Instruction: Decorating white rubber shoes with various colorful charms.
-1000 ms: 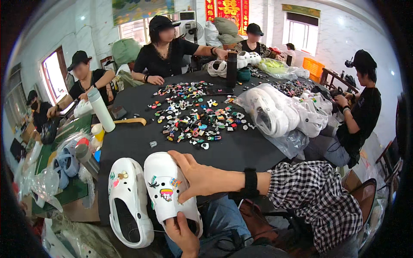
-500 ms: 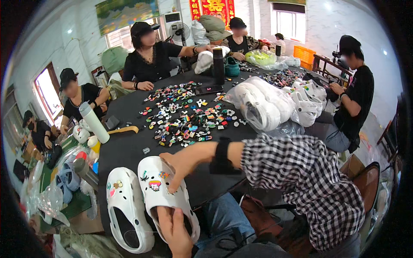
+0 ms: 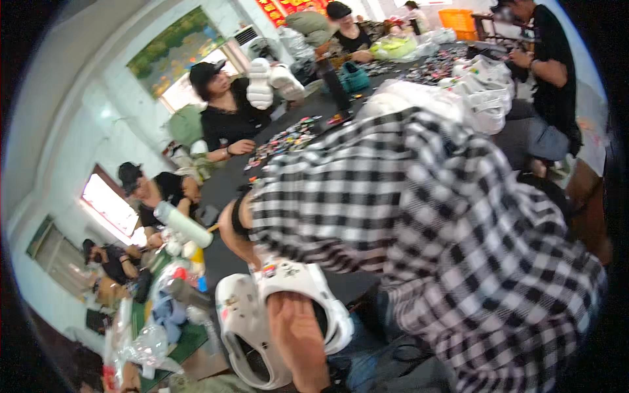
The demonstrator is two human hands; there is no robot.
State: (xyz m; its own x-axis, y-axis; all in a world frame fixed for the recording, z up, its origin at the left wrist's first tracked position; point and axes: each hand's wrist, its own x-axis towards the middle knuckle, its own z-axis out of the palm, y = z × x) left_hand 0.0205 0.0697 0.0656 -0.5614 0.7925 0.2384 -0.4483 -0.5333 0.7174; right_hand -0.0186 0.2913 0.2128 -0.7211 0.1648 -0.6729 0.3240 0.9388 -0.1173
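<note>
Two white clogs with colourful charms lie side by side at the near table edge. Into the opening of the right-hand clog (image 3: 298,281) goes my left hand (image 3: 298,334), palm up and laid out flat; its fingertips are hidden under the upper. Beside it, the left-hand clog (image 3: 239,304) is untouched by that hand. My right hand (image 3: 237,229) reaches across past the toe of the right-hand clog, bent down at the wrist. The checked sleeve and the clog's toe hide its fingers, so what it touches does not show.
Small colourful charms (image 3: 288,141) spread over the black table. A pale bottle (image 3: 183,224) stands at the left, a dark bottle (image 3: 334,85) farther back. Bagged white clogs (image 3: 419,98) lie behind my arm. Across the table a co-worker (image 3: 226,118) sits by raised white clogs (image 3: 260,84).
The view has tilted and shifted. My right hand has left the clog's upper and moved beyond its toe, the sleeve now covering much of the table. White clogs now appear raised before the co-worker.
</note>
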